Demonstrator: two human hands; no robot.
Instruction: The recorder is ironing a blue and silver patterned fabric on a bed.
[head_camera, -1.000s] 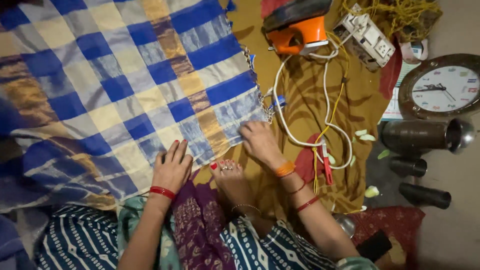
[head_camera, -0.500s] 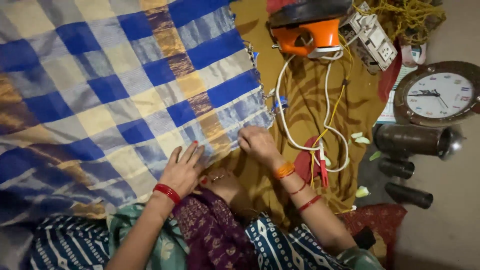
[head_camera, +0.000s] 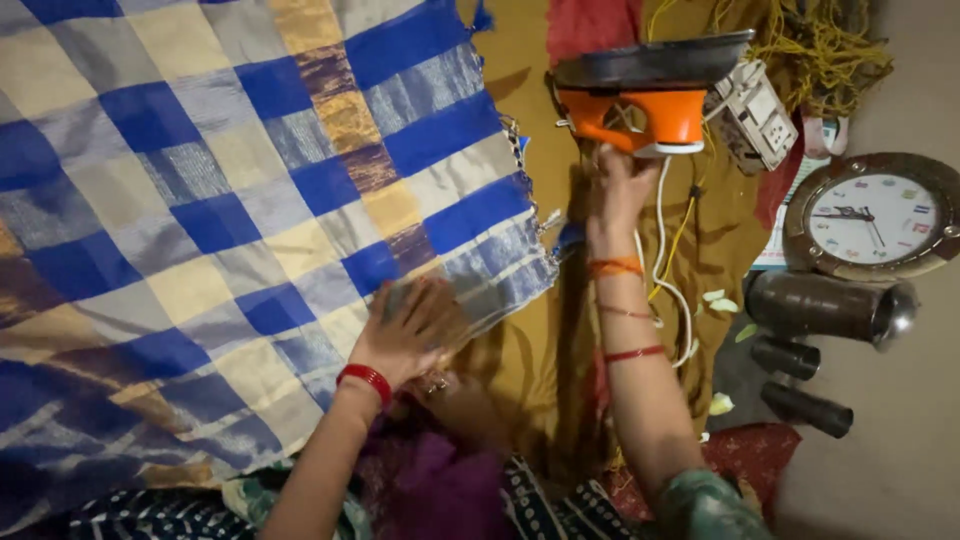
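A person seated on the floor presses the left hand (head_camera: 405, 330) flat, fingers spread, on the near corner of a blue, cream and gold checked cloth (head_camera: 230, 200) laid over a mustard-brown underlay (head_camera: 520, 360), while the right hand (head_camera: 620, 185) reaches up to an orange electric iron (head_camera: 645, 95) that stands on its heel beyond the cloth's fringed edge. The right fingers are raised against the underside of the iron's orange body; whether they have closed around the handle cannot be told from this angle. The iron's white cord (head_camera: 665, 270) trails in loops past the forearm toward a white socket box (head_camera: 755, 118), beside a tangle of yellow string (head_camera: 820, 50). A round wall clock (head_camera: 875, 218) and a dark metal tumbler (head_camera: 830, 308) lie at the right. The risks look plain: a loose grip could tip the iron onto the cloth or the wrist, the looping cord could snag on the arm and drag the socket box, and the thin cloth could scorch if the soleplate rests too long near the pinning left hand.
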